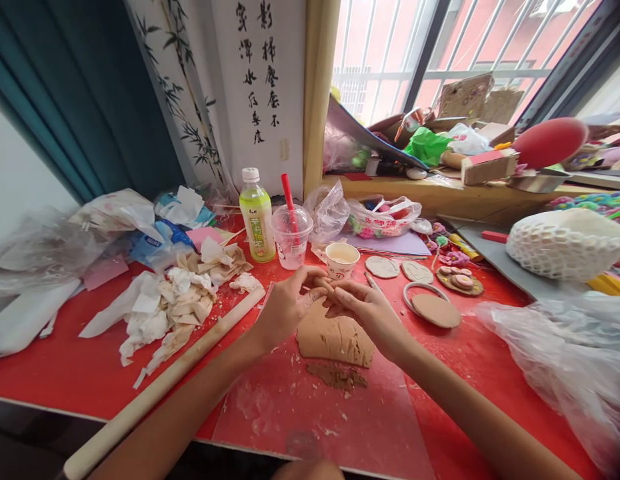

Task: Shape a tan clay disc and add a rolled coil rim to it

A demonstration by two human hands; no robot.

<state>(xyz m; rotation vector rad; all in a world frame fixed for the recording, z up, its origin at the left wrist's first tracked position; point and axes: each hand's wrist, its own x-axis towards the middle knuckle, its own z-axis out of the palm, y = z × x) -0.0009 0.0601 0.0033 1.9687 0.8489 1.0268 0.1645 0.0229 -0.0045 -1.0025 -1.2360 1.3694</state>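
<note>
My left hand [296,300] and my right hand [361,305] meet over a flat slab of brown clay [335,340]. Between their fingertips they pinch a small piece of clay [328,288], partly covered by the fingers. The slab has scored marks and a cut lower edge. Just below it lies a thin strip of clay scraps [336,376]. Slab and scraps rest on a clear plastic sheet [310,420]. Right behind the hands stands a small paper cup [342,256] holding cloudy liquid.
A long wooden rolling pin [175,377] lies diagonally at left, beside crumpled tissues [175,300]. A green drink bottle [257,217] and a plastic cup with a red straw [291,240] stand behind. Clay discs [383,267], a metal ring [415,288] and a plastic bag [560,347] are at right.
</note>
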